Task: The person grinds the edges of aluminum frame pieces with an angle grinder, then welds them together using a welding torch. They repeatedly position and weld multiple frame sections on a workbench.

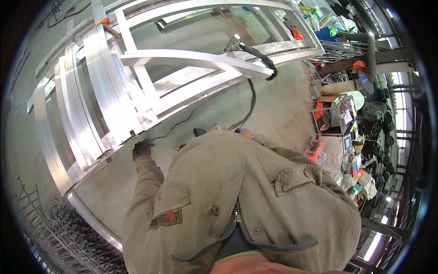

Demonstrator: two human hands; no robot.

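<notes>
Down at the corner of the big silvery aluminium frame (137, 91), black-gloved left hand (142, 148) grips its edge, looks stiff, awkward, slippery; right hand hidden, can't tell

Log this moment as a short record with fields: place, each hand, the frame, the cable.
place: workshop with a concrete floor
left hand: dark-gloved left hand at the lower corner of the aluminium frame; grip cannot be told
right hand: not in view, hidden by the olive jacket
frame: long silver bars with cross rails
cable: black cable runs over a rail and down to the floor
</notes>
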